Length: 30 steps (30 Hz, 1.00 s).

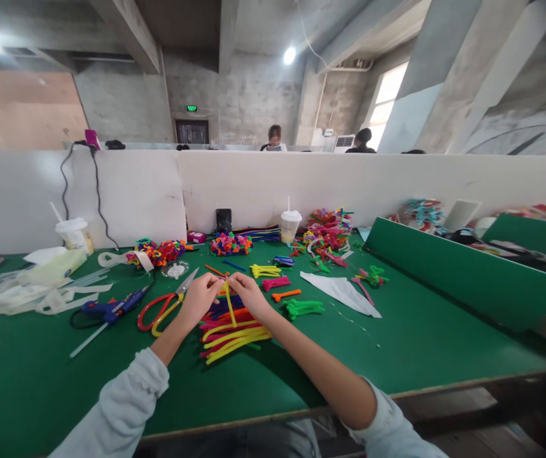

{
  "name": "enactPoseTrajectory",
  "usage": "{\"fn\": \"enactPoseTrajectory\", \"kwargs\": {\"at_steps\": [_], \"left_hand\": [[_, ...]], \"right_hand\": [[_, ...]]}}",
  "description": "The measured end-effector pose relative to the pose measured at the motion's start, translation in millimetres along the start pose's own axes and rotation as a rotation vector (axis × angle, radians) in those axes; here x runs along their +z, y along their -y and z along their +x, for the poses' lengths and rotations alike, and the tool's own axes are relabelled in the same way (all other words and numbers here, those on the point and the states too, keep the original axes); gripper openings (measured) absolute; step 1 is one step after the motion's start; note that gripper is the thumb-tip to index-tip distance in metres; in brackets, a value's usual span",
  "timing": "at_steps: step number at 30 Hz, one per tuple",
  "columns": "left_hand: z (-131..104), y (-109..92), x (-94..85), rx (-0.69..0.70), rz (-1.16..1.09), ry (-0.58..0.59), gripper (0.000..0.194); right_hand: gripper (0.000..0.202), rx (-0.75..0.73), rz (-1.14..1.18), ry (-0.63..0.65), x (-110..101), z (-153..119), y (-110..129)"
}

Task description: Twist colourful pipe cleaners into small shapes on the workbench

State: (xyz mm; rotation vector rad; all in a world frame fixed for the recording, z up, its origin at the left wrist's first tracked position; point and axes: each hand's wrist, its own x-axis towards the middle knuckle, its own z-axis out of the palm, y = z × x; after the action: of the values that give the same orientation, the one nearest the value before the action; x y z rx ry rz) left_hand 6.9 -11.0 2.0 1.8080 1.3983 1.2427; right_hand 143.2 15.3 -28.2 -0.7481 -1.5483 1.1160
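Note:
My left hand [200, 296] and my right hand [249, 295] meet over the green table, fingertips pinched together. Between them a yellow pipe cleaner [230, 308] is held near its top, its lower end hanging down. Fingers hide the exact grip. Beneath my hands lies a pile of straight pipe cleaners [237, 343] in yellow, orange, red and purple. To the right of my right hand are small folded bundles: yellow [264, 271], pink [277, 283], orange [287, 295] and green [304, 308]. Red-and-yellow-handled scissors [158, 316] lie left of my left hand.
A blue glue gun [116, 308] and plastic wrapping [20, 286] lie on the left. Lidded cups [291, 224], a phone [224, 220] and colourful pipe-cleaner clusters [231, 244] stand along the white partition [254, 184]. White paper [342, 292] and a green divider [464, 273] are on the right. People sit beyond.

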Motion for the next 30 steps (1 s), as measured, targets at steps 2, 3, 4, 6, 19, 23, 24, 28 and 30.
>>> {"fn": "enactPoseTrajectory", "kwargs": {"at_steps": [2,3,4,6,19,23,24,28,30], "left_hand": [[1,1,-2.3,0.008,-0.002,-0.015,0.025],[1,2,-3.5,0.010,-0.001,-0.025,0.025],[1,3,-4.7,0.012,0.004,-0.038,0.026],[3,7,-6.9,0.019,0.018,-0.066,0.026],[12,24,-4.5,-0.157,-0.263,-0.090,0.027],[14,23,-11.0,-0.188,-0.358,-0.183,0.028],[14,23,-13.0,-0.187,-0.367,-0.203,0.028],[16,26,-18.5,-0.163,-0.349,-0.225,0.029],[17,27,-19.7,-0.131,-0.270,-0.185,0.030]], "right_hand": [[0.029,0.023,0.016,0.019,0,0,1],[0.029,0.033,0.010,0.042,0,0,2],[0.028,0.039,-0.008,0.073,0,0,3],[0.026,0.040,-0.067,0.135,1,-2,5],[0.019,-0.154,-0.364,0.106,-3,-3,7],[0.018,-0.121,-0.360,0.064,-8,-1,5],[0.017,-0.102,-0.355,0.046,-9,0,5],[0.017,-0.052,-0.351,-0.018,-16,5,4],[0.018,-0.069,-0.380,-0.038,-25,9,4]]}}
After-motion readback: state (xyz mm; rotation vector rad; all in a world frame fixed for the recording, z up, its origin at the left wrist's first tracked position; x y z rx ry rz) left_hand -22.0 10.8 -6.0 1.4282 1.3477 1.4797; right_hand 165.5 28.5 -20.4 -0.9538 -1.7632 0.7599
